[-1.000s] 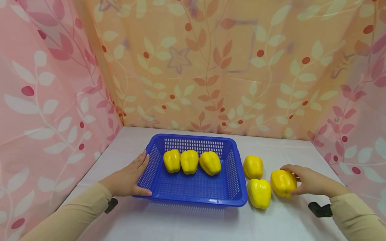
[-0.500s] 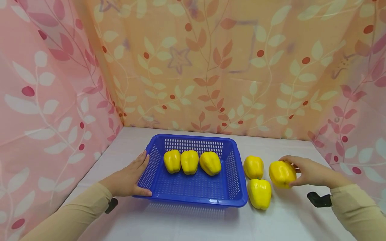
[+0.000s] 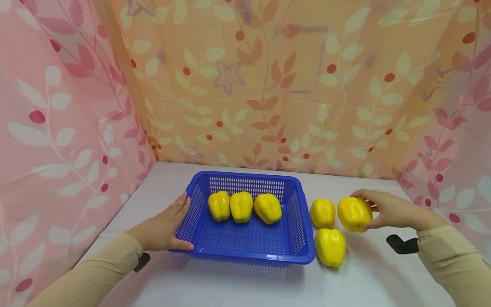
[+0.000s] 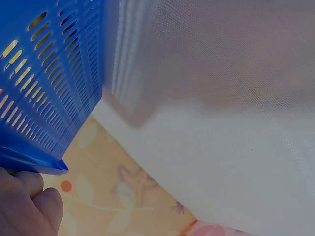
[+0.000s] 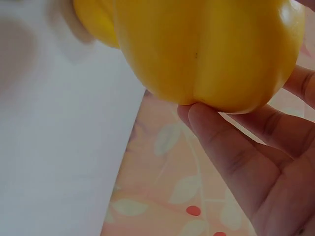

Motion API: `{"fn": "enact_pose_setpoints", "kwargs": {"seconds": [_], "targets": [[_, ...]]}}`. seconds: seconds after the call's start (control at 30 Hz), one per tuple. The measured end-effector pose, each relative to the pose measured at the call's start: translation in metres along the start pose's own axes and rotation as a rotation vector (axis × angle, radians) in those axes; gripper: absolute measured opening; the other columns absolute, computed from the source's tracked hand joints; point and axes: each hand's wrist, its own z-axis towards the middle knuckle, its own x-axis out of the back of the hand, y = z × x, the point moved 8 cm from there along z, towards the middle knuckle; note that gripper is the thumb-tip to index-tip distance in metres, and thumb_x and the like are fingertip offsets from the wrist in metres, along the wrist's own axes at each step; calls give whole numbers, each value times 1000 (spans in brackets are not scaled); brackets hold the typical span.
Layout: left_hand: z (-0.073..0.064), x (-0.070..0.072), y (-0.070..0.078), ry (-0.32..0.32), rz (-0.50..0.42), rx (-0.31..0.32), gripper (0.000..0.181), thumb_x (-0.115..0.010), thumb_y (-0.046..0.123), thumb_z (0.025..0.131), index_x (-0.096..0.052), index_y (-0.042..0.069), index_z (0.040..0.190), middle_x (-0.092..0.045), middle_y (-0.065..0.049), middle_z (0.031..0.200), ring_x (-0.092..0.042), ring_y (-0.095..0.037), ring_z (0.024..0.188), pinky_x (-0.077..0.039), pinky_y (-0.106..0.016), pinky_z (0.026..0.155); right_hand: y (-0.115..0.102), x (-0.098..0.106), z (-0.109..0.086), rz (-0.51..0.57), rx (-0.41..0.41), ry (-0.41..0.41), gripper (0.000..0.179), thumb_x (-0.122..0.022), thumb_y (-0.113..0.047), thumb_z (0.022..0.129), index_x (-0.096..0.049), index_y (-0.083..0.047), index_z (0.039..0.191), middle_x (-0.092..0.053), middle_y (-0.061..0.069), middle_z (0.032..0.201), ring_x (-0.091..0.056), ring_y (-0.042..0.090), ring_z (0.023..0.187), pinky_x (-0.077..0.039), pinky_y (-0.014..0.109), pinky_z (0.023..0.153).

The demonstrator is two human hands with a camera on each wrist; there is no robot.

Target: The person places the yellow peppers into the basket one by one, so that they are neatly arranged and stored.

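My right hand grips a yellow bell pepper, held above the table to the right of the basket. In the right wrist view its fingers touch the underside of that pepper. My left hand rests on the left side of a blue plastic basket, fingers fairly straight along its rim, thumb near the front corner. Three yellow peppers lie in a row inside the basket. Two more peppers, one behind and one in front, stand right of it.
A white-covered table carries everything. Floral curtains stand behind and on both sides. The basket's slotted wall fills the upper left of the left wrist view. A black strap piece juts from the right wrist.
The right hand has lifted the pepper off the table and moved it slightly left and away from me. The left hand, basket and other peppers stay as they were.
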Motion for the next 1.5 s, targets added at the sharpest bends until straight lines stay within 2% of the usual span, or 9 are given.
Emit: {"fn": "enact_pose_setpoints", "kwargs": {"seconds": [0.5, 1.0, 1.27, 1.5], "targets": [[1, 0, -2, -3, 1, 3, 126, -50, 82, 61, -3, 2, 146, 5, -17, 152, -4, -34, 139, -22, -49, 107, -26, 4, 19, 28, 42, -28, 72, -81, -38, 65, -48, -10, 122, -56, 3, 113, -55, 24, 99, -51, 41, 82], [1, 2, 2, 32, 13, -58, 125, -48, 82, 62, -7, -4, 145, 2, -22, 151, -6, -37, 138, -21, -50, 107, -58, 9, 45, 38, 109, -46, 70, -82, -32, 65, -48, -11, 122, -55, 1, 115, -56, 22, 100, -50, 42, 84], [2, -2, -3, 4, 23, -5, 126, -49, 82, 61, -4, 1, 146, 4, -18, 152, -5, -34, 139, -22, -50, 107, -80, 8, 61, 63, 164, -51, 70, -82, -29, 66, -48, -10, 123, -54, 1, 116, -54, 21, 104, -49, 41, 86], [2, -2, -4, 20, 27, -23, 126, -50, 82, 62, -5, 0, 146, 4, -19, 152, -6, -35, 138, -22, -50, 107, -98, 5, 75, 45, 203, -67, 68, -83, -30, 65, -49, -13, 121, -54, -1, 111, -54, 20, 102, -50, 41, 85]]}}
